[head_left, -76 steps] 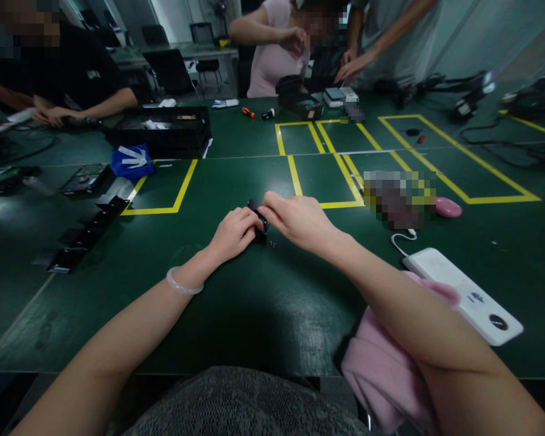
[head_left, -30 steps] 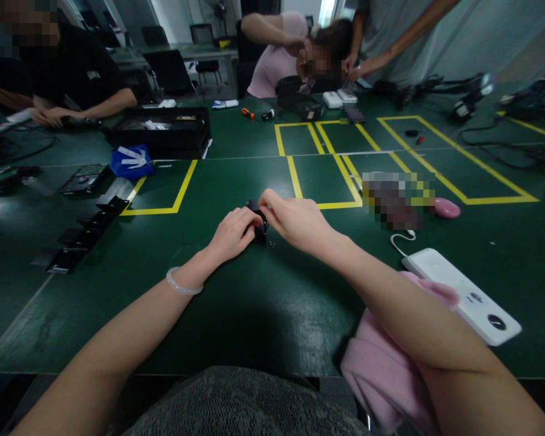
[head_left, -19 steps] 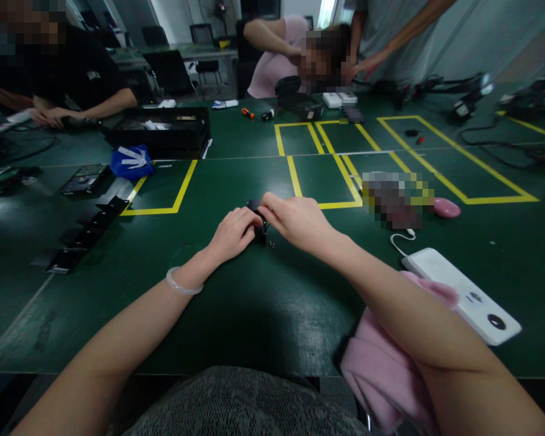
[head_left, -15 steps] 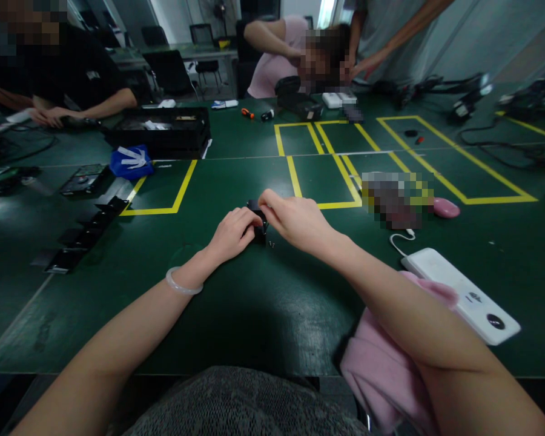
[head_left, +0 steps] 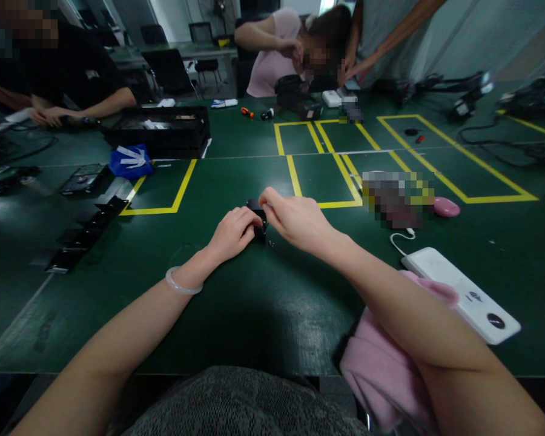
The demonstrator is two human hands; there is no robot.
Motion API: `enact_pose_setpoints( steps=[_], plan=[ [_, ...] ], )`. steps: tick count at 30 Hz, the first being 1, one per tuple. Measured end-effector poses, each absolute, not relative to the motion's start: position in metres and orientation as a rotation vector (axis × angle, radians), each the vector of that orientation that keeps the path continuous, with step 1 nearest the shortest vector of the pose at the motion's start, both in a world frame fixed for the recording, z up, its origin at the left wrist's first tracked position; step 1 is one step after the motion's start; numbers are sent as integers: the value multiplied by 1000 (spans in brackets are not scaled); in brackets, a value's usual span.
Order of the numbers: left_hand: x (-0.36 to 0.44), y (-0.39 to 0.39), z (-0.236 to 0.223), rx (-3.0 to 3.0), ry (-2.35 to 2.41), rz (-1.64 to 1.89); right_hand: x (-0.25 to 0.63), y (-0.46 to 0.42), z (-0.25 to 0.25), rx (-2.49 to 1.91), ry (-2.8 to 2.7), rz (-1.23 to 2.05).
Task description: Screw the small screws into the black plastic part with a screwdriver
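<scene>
A small black part [head_left: 257,234] rests on the green table [head_left: 236,297] in front of me, mostly covered by my fingers. My left hand [head_left: 234,232] is closed on its left side, fingers curled over it. Over its right side, my right hand [head_left: 295,221] is bent down with thumb and fingers pinched together. Whatever is in that pinch is hidden or too small to make out. Tiny screws [head_left: 271,244] lie on the table just right of the black part, under my right wrist.
Several black brackets [head_left: 88,233] stand in a row at left, near a blue bag [head_left: 131,161] and a black crate [head_left: 163,133]. At right are a white power bank [head_left: 458,290], a pink cloth [head_left: 381,363] and a pink oval object [head_left: 446,207]. Other people sit or stand across the table.
My hands and the black part are practically where they were. Across the table, the person in pink has shifted their head and arm slightly.
</scene>
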State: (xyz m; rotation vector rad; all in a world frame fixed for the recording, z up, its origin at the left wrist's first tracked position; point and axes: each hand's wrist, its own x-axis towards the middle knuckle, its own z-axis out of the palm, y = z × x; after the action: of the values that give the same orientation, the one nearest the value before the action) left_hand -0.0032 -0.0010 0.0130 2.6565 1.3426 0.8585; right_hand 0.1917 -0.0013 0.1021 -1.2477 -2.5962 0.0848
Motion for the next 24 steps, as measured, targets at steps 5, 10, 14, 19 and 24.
enact_pose_setpoints(
  steps=[5,10,14,19,24],
  plan=[
    [-3,-1,13,2644,1345,847,193,0,103,-1261,-2625,45],
    [-3,-2,15,2642,1342,838,193,0,103,-1248,-2591,135],
    [-3,-2,14,2643,1356,828,193,0,103,-1241,-2596,111],
    [-3,-2,14,2642,1337,841,193,2,101,-1280,-2593,72],
    [-3,-2,15,2654,1335,827,194,2,100,-1232,-2566,125]
  ],
)
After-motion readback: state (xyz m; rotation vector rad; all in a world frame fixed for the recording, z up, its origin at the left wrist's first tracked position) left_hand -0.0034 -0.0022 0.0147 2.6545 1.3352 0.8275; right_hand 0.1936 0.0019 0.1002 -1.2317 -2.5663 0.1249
